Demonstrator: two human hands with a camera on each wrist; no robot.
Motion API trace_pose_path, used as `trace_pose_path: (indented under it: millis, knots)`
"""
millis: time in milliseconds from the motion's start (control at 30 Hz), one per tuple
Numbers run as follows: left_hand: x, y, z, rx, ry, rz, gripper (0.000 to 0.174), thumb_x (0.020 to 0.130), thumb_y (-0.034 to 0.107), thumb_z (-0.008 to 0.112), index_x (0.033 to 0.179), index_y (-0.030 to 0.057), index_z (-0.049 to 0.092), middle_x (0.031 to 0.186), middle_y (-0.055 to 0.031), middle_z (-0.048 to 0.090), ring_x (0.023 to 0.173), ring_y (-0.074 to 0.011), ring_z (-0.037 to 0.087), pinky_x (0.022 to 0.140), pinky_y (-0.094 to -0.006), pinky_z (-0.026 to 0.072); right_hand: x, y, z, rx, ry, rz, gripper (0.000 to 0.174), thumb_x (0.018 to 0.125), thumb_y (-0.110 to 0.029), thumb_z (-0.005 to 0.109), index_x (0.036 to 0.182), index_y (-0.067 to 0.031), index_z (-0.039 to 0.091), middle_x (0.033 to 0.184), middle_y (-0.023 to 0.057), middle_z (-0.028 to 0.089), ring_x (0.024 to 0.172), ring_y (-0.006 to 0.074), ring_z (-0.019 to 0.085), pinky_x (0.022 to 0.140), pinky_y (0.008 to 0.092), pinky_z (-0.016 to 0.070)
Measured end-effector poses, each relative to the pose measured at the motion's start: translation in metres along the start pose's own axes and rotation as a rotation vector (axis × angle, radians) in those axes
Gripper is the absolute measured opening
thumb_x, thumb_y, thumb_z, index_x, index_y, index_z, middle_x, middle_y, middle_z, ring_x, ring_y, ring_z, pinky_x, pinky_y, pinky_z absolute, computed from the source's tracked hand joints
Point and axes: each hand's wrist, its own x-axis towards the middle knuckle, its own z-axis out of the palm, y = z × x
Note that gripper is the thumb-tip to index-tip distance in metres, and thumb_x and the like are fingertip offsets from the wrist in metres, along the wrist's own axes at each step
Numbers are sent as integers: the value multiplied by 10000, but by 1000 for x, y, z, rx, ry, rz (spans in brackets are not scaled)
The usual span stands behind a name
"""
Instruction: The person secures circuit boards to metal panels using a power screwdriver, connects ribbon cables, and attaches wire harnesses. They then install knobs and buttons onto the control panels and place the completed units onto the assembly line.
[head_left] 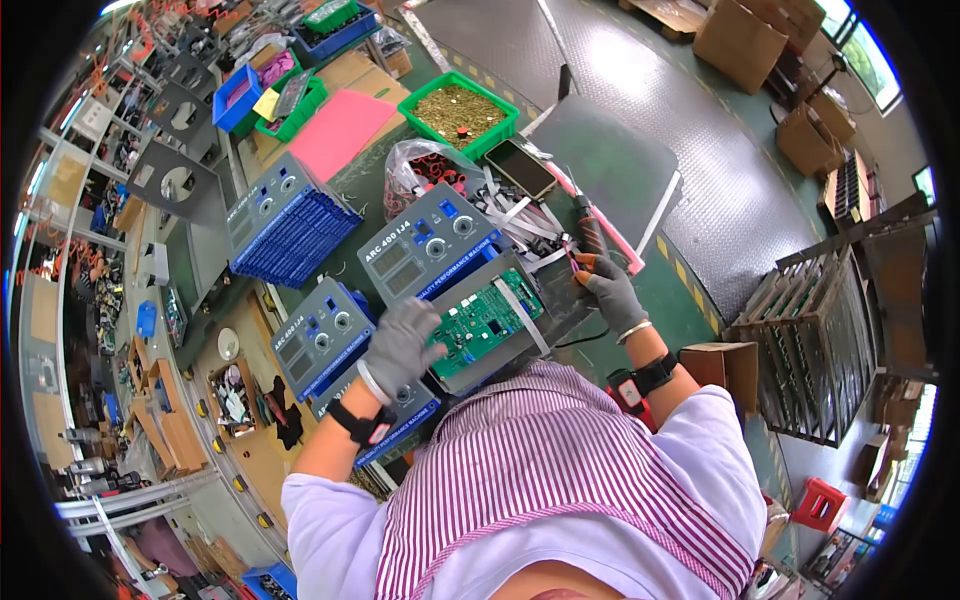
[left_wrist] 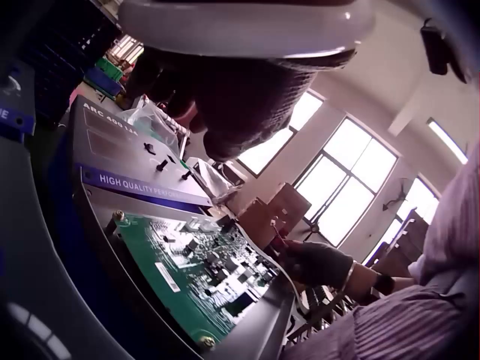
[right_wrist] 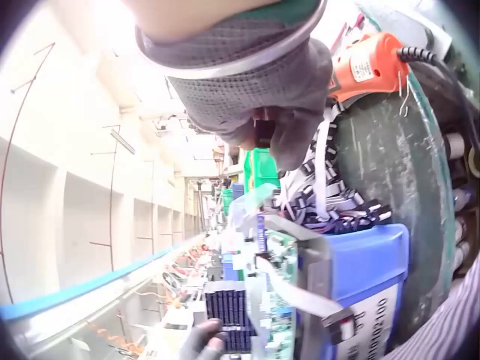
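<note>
My left hand [head_left: 400, 348], in a grey glove, is at the left edge of a green circuit board [head_left: 480, 325], its fingers loosely spread and holding nothing visible. The board lies in a grey panel housing, behind a front panel [head_left: 425, 240] marked ARC 400 IJ4. A flat pale ribbon cable [head_left: 522, 315] crosses the board's right part; its loose end carries a dark connector [right_wrist: 341, 324]. Beyond the board's right end, my gloved right hand [head_left: 614, 298] pinches a small dark block [right_wrist: 264, 133] between thumb and fingers. An orange corded power tool [right_wrist: 367, 69] lies close by it.
A pile of ribbon cables [head_left: 530, 225] lies beyond the board, beside a phone [head_left: 520, 167]. Behind are a green bin [head_left: 460, 112] of small brass-coloured parts and a bag [head_left: 425, 175] of red pieces. Stacked panels [head_left: 290, 225] stand left; a blue bin [right_wrist: 367, 262] sits near the board.
</note>
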Motion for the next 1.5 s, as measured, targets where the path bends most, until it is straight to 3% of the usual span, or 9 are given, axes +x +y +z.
trace_pose_path:
  millis: [100, 400, 700, 867, 1100, 1233, 1267, 1333, 1500]
  knots:
    - [-18, 35, 14, 151, -211, 151, 323, 752, 264, 582, 1019, 89, 533, 1114, -143, 494, 1138, -316, 416, 1006, -419, 299, -9, -4, -2, 275, -131, 3, 288, 838, -168, 596, 1089, -40, 536, 803, 34, 560, 611, 96, 530, 547, 222, 460]
    - [-33, 36, 46, 258, -230, 306, 105, 711, 162, 511, 776, 84, 537, 1017, -144, 545, 1025, -292, 505, 997, -460, 331, -40, -25, 13, 598, -327, -29, 337, 856, -143, 581, 1164, -30, 507, 900, 86, 567, 732, 147, 562, 631, 260, 475]
    - [-34, 34, 13, 53, 144, 604, 103, 634, 131, 595, 715, 98, 541, 922, -148, 528, 912, -303, 536, 963, -501, 378, -61, -34, 10, 331, -153, -145, 352, 803, -27, 581, 1150, -27, 525, 929, 73, 587, 792, 144, 574, 695, 259, 467]
    - [10, 49, -37, -121, 602, 623, 261, 797, -25, 522, 1002, 67, 388, 869, -130, 548, 753, -296, 589, 782, -437, 512, -79, -45, 16, 156, -73, -290, 304, 781, -23, 588, 1083, -15, 548, 898, 49, 585, 777, 112, 565, 671, 243, 450]
    - [44, 52, -43, -299, 709, 302, 175, 791, -22, 554, 890, 19, 415, 795, -155, 536, 692, -305, 573, 615, -347, 474, -90, -57, 28, 101, -36, -416, 296, 760, -4, 603, 1053, 1, 565, 873, 35, 585, 727, 100, 547, 661, 230, 448]
    - [60, 51, -44, -481, 854, -84, 135, 838, 33, 557, 905, 18, 441, 755, -88, 483, 634, -164, 477, 627, -268, 424, -89, -48, 41, -268, 78, -634, 317, 707, 6, 636, 1018, -14, 578, 814, 44, 579, 671, 121, 538, 627, 259, 448]
    - [63, 60, -54, -558, 861, -90, 84, 873, 25, 489, 902, 42, 413, 765, -5, 401, 655, -48, 366, 581, -200, 353, -87, -48, 44, -456, 115, -736, 304, 696, 1, 634, 995, -18, 578, 789, 51, 570, 654, 136, 538, 607, 269, 446]
    - [64, 65, -61, -652, 892, -145, 86, 872, 11, 481, 900, 47, 408, 767, 3, 396, 661, -49, 367, 596, -194, 348, -81, -50, 48, -791, 221, -958, 235, 657, -42, 636, 873, -28, 545, 714, 89, 526, 609, 226, 540, 543, 328, 435]
    - [59, 75, -63, -895, 945, -164, 94, 862, -9, 480, 890, 46, 409, 779, 0, 400, 646, -57, 358, 590, -190, 342, -82, -65, 69, -917, 263, -982, 228, 647, -86, 649, 817, -45, 502, 755, 96, 559, 658, 292, 564, 542, 373, 436]
